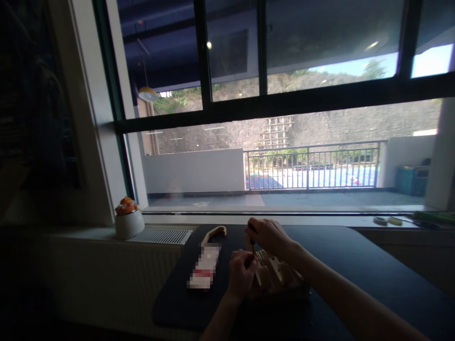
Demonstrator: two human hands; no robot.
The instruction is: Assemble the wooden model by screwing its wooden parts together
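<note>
My right hand is closed around the dark handle of what looks like a screwdriver, held upright with its shaft pointing down. Below it, my left hand is closed, fingertips pinched together by the lower end of the shaft. What those fingers grip is hidden. Both hands are at the left side of a wooden assembly with rounded upright pieces and narrow slats. This assembly rests on the dark table, partly covered by my right forearm.
Left of my hands on the black table lie a blurred-out phone-like slab and a curved wooden piece. A white pot with an orange top stands on the sill. Tape rolls sit at the right by the window.
</note>
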